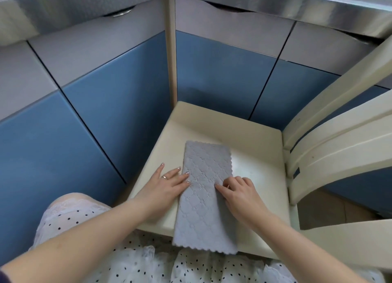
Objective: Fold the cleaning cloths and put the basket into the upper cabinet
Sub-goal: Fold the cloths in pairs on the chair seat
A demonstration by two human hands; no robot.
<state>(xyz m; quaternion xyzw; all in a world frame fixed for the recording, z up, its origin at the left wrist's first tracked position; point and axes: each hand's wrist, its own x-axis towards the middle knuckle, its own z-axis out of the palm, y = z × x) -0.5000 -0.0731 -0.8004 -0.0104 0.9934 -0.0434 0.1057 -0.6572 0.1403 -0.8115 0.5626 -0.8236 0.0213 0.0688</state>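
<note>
A grey quilted cleaning cloth [204, 198] lies as a long narrow strip on the seat of a cream chair [261, 176], its near end hanging over the seat's front edge. My left hand [167, 184] rests flat at the cloth's left edge, fingers straight, fingertips on the fabric. My right hand [237, 192] lies on the cloth's right side with its fingers curled, the fingertips pressing on the fabric near its middle. No basket is in view.
Blue and grey cabinet doors [118, 87] stand close behind and to the left of the chair. A steel counter edge [275, 4] runs above. The chair's backrest [339, 138] rises on the right. My dotted dress [135, 261] fills the bottom.
</note>
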